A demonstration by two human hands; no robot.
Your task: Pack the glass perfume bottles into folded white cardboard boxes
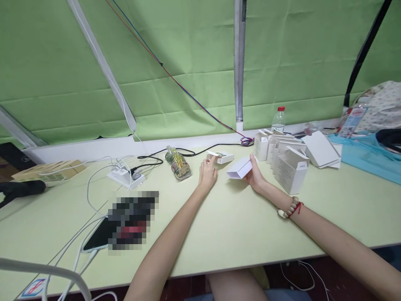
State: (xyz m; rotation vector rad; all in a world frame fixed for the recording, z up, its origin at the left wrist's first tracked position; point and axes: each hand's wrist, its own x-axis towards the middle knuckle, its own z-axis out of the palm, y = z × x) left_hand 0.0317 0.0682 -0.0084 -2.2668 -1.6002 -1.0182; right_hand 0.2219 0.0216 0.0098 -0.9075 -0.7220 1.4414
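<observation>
My right hand (pixel 255 177) is wrapped round a white cardboard box (pixel 240 168), whose open end faces left. It is held tilted just above the table. My left hand (pixel 207 172) reaches forward with fingers stretched out, the fingertips at the left end of a small white flat box (pixel 226 157) lying on the table. Whether they press on its flap cannot be made out. Right of my right hand stands a row of white boxes with raised flaps (pixel 290 171). Behind them lean several flat white cartons (pixel 321 149).
Left of my hands lie clear bottles with yellow parts (pixel 178 164), a power strip (pixel 127 177) with cables, and a phone (pixel 97 235). A red-capped bottle (pixel 278 121) stands at the back, and a blue cloth (pixel 369 156) lies right. A black-gloved hand (pixel 23 190) shows far left.
</observation>
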